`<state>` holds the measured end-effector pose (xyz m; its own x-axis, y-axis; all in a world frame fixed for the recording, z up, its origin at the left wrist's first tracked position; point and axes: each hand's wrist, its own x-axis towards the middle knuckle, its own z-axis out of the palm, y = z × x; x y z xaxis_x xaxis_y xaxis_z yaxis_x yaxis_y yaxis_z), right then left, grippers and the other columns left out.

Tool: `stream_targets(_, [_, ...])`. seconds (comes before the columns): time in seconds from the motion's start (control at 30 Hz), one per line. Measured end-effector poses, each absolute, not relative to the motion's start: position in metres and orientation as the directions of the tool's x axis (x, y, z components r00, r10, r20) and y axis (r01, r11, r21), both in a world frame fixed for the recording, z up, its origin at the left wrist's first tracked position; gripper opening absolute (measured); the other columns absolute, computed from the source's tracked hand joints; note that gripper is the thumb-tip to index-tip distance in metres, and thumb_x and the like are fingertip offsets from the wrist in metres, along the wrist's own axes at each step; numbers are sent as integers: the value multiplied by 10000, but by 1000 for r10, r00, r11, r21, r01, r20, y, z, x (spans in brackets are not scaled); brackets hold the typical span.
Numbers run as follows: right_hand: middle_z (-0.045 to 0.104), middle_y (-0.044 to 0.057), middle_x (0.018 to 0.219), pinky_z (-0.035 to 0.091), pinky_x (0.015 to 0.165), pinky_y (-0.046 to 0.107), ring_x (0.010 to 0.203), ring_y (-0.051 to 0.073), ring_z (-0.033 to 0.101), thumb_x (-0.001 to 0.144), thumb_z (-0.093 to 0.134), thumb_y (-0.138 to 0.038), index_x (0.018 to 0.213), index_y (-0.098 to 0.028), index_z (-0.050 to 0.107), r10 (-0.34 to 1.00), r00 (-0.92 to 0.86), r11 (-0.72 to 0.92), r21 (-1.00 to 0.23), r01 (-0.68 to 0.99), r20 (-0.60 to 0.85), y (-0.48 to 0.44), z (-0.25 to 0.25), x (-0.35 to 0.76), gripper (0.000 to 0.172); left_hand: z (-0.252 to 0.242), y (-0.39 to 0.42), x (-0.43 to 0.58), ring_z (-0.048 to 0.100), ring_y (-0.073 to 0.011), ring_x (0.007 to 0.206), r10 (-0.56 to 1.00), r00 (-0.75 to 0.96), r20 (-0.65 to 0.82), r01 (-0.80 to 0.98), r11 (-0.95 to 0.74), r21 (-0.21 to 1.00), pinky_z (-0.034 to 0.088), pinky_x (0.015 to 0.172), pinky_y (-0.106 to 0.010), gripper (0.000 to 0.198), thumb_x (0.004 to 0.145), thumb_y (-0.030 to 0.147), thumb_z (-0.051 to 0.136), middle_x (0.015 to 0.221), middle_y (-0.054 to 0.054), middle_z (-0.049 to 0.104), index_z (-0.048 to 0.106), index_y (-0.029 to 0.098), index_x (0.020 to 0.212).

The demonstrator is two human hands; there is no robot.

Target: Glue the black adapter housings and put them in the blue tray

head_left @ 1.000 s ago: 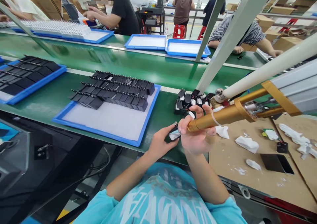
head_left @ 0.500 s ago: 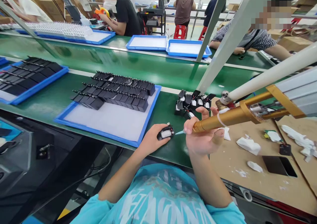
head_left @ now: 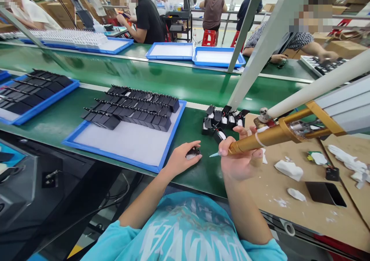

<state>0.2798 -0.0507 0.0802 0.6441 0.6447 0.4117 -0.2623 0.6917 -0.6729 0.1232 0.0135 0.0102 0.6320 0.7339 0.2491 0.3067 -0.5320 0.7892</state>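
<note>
My left hand [head_left: 182, 160] is closed around a small black case [head_left: 193, 151] with a white patch inside, low over the green work surface; my fingers cover part of it. In my right hand [head_left: 238, 164] I grip a gold-coloured dispensing gun [head_left: 260, 139]. Its pale blue nozzle tip [head_left: 214, 154] points left toward the case, with a gap between the two. Just beyond my right hand, several open black cases [head_left: 219, 116] with white inside stand in a cluster.
Left of my hands lies a blue tray [head_left: 115, 159] holding rows of black cases. On the right, white lumps [head_left: 289, 170] and a dark open case [head_left: 326, 193] lie on cardboard [head_left: 266, 195]. A slanted post [head_left: 245, 78] rises behind the cluster. Co-workers sit across the line.
The nozzle has drawn back to the right, away from the case. My left fingers now reach over the case and hide more of it. A co-worker's hand at right has reached to a tray.
</note>
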Motion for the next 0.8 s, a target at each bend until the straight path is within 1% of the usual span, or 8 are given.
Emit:
stream_targets(0.07, [598, 2, 1044, 368, 403, 287, 410, 72, 508, 832, 447, -484, 999, -299, 569, 647, 643, 686, -680, -258, 409, -51, 80, 280, 277, 10, 13, 124, 661, -166, 956, 742, 624, 245, 320, -529, 786, 516, 899, -317, 442, 827, 247, 643, 1106, -21, 712, 550, 230, 1259])
stream_targets(0.17, [591, -2, 1050, 373, 416, 291, 420, 74, 519, 841, 446, -469, 992, -300, 566, 653, 634, 691, -669, -274, 414, -51, 79, 280, 257, 8, 12, 128, 658, -154, 929, 745, 615, 259, 311, -530, 789, 517, 878, -306, 386, 852, 159, 567, 1070, -8, 721, 566, 232, 1230])
stream_targets(0.27, [589, -5, 1054, 378, 423, 295, 430, 81, 534, 848, 444, -462, 992, -302, 564, 657, 629, 694, -659, -288, 416, -52, 79, 281, 246, 11, 13, 127, 631, -157, 940, 683, 666, 301, 268, -595, 758, 514, 869, -312, 430, 857, 88, 498, 1078, -13, 711, 550, 233, 1259])
stream_targets(0.43, [594, -5, 1051, 377, 416, 293, 425, 80, 532, 841, 458, -460, 1042, -313, 544, 655, 633, 697, -652, -298, 411, -52, 78, 283, 264, 28, 10, 118, 547, -222, 1053, 572, 778, 262, 325, -722, 610, 493, 917, -398, 565, 932, 253, 526, 1236, -72, 641, 341, 229, 1465])
stream_targets(0.53, [595, -9, 1044, 389, 416, 296, 429, 82, 538, 842, 467, -446, 1036, -310, 540, 660, 627, 701, -641, -314, 414, -51, 78, 283, 248, 29, 5, 118, 541, -229, 1070, 545, 796, 265, 373, -785, 495, 485, 929, -422, 532, 989, 241, 405, 1239, -89, 640, 265, 206, 1502])
stream_targets(0.63, [592, -12, 1040, 408, 424, 303, 439, 87, 553, 841, 477, -445, 1033, -309, 535, 671, 617, 694, -640, -330, 410, -52, 79, 284, 242, 22, 1, 122, 572, -215, 1023, 566, 750, 342, 405, -802, 440, 511, 888, -382, 462, 996, 230, 401, 1133, -88, 685, 359, 161, 1451])
stream_targets(0.73, [587, -10, 1037, 409, 420, 303, 436, 86, 550, 835, 482, -458, 1024, -307, 533, 671, 622, 690, -647, -326, 403, -52, 80, 285, 247, 14, -1, 126, 603, -191, 961, 620, 667, 415, 426, -773, 470, 531, 847, -334, 324, 969, 249, 488, 1072, -64, 705, 537, 174, 1281])
stream_targets(0.8, [583, -9, 1037, 404, 415, 301, 433, 84, 545, 834, 481, -460, 1024, -309, 530, 668, 629, 688, -651, -320, 397, -53, 80, 285, 248, 12, -2, 128, 617, -179, 938, 640, 630, 440, 424, -758, 495, 536, 842, -321, 224, 955, 237, 515, 1069, -46, 711, 595, 191, 1159])
